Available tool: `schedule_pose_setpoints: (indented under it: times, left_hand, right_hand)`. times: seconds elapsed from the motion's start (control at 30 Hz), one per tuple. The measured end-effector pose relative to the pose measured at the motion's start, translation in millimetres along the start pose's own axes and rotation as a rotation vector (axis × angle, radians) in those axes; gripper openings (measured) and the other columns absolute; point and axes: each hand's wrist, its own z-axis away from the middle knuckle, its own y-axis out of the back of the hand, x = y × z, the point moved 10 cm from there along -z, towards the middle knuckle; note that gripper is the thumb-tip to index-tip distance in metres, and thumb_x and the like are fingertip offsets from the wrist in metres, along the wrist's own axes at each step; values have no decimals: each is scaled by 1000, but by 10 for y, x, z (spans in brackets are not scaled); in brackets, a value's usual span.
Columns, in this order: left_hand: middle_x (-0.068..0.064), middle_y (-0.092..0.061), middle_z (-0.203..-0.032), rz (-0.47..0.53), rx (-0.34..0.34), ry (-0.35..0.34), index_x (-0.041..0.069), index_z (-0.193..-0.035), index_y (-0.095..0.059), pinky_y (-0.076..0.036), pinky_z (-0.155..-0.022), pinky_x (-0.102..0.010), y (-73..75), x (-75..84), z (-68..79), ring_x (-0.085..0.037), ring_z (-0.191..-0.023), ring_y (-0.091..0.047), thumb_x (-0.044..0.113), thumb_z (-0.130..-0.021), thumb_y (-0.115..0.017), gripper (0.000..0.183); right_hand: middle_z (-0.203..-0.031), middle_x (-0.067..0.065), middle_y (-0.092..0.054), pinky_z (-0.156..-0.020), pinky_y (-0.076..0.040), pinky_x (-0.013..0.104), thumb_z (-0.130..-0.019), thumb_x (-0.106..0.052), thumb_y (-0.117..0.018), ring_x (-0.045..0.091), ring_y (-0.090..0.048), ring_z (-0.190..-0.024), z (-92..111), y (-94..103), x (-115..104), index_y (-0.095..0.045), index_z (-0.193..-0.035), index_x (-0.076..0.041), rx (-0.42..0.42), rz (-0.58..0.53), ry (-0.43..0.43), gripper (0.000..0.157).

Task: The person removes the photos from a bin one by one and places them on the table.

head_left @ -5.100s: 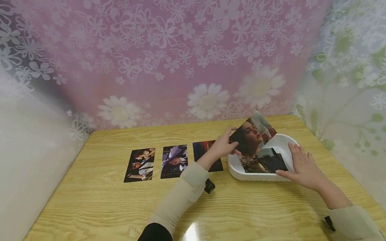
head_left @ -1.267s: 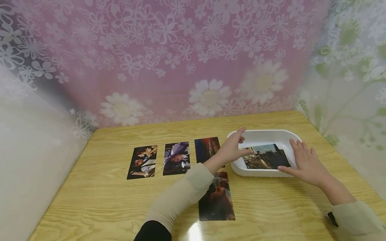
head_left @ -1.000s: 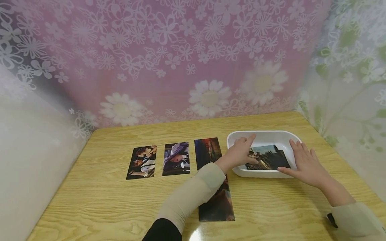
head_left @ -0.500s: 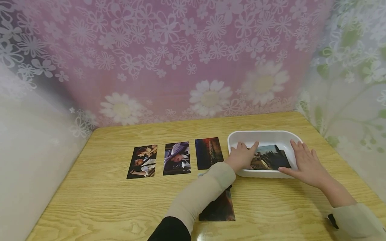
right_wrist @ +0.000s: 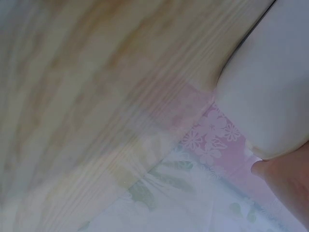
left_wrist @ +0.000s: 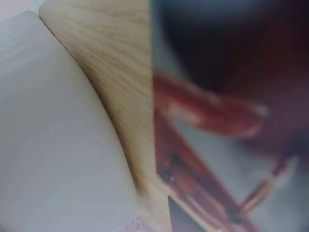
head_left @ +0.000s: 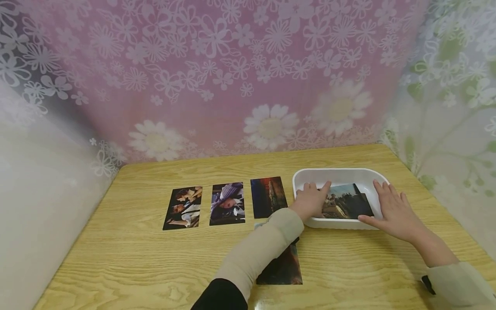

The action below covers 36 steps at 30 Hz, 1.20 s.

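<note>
In the head view my left hand reaches into the left end of a white tray and pinches the left edge of a photo of a landscape with figures. A darker photo shows from beneath it at the right. My right hand lies against the tray's right end, fingers straight along the wall and thumb at the front rim. Under my left forearm a dark photo rests on the table, partly hidden; in the left wrist view this photo looms large and blurred.
Left of the tray, a row of photos lies on the wooden table: a couple, a figure in a purple hat and a red-blue night scene. A pink floral cloth hangs behind the table.
The portrait photo my left hand held over the tray now lies on the table in front. That hand went back into the tray, and the landscape photo has shifted slightly. My right hand stays put.
</note>
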Motion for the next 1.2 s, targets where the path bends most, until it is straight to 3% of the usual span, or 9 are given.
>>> schedule_pose_setpoints:
  times: [0.27, 0.37, 0.47, 0.63, 0.77, 0.9, 1.0, 1.13, 1.2]
  left_hand:
    - [-1, -33, -115, -58, 111, -12, 38, -141, -6, -31, -65, -29, 75, 12, -7, -15, -88, -28, 54, -63, -69, 102]
    - [-1, -33, -114, -31, 132, -18, 37, -141, -8, -31, -65, -29, 107, 16, -5, -15, -87, -28, 53, -62, -71, 103]
    - [-1, -34, -113, 69, 143, -27, 38, -140, -14, -34, -60, -26, 131, 12, 1, -14, -87, -32, 47, -63, -73, 98]
    - [-6, -35, -128, 268, 94, -50, 43, -136, -22, -39, -45, -22, 134, 19, 17, -12, -65, -51, 30, -73, -71, 81]
    - [-8, -27, -139, 320, 6, -62, 46, -136, -21, -38, -40, -22, 122, 34, 56, -12, -43, -48, 22, -83, -63, 71]
    - [2, -54, -108, 297, -47, -132, 42, -136, -23, -34, -40, -21, 168, 76, 84, -10, -41, -40, 10, -87, -56, 67]
    - [6, -55, -75, 281, -62, -198, 38, -137, -24, -31, -41, -21, 226, 92, 96, -10, -41, -36, 5, -87, -55, 68]
    - [5, -55, -71, 328, -41, -235, 34, -139, -21, -29, -41, -21, 313, 37, 135, -10, -40, -30, 5, -87, -55, 69]
    - [6, -59, -89, 396, 3, -236, 31, -139, -21, -28, -41, -21, 384, -29, 165, -10, -40, -28, 5, -87, -55, 68]
  right_hand:
    - [-133, 41, -11, -92, 4, 64, -76, -45, -64, 49, -1, -125, -8, 19, -12, 2, -140, 3, 13, 2, -4, 104]
    - [-133, 41, -11, -93, 4, 64, -76, -45, -64, 49, -1, -125, -13, 30, -6, 2, -140, 3, 18, 5, -2, 104]
    - [-133, 41, -12, -93, 5, 64, -76, -45, -64, 48, 0, -125, -12, 20, 0, 1, -140, 4, 16, 6, 1, 104]
    - [-133, 41, -12, -92, 5, 64, -76, -45, -64, 48, 1, -125, -7, -5, -1, 2, -140, 2, 12, -3, 3, 103]
    - [-133, 41, -12, -92, 4, 64, -76, -45, -64, 49, -1, -125, -3, -11, -8, 4, -141, 1, 12, -4, 4, 104]
    - [-133, 41, -12, -93, 3, 64, -76, -45, -64, 49, -2, -125, -3, -9, -2, 4, -140, 1, 13, -2, 2, 104]
    - [-133, 41, -12, -93, 4, 64, -76, -45, -64, 49, -2, -125, -6, -4, 6, 3, -140, 2, 14, -2, 1, 104]
    - [-131, 42, -14, -92, 3, 65, -76, -45, -64, 50, -3, -124, -9, 6, 7, 2, -140, 3, 22, 1, 3, 104]
    - [-131, 42, -15, -92, 2, 65, -75, -45, -65, 50, -4, -124, -8, 11, 2, 2, -140, 2, 27, 4, 5, 104]
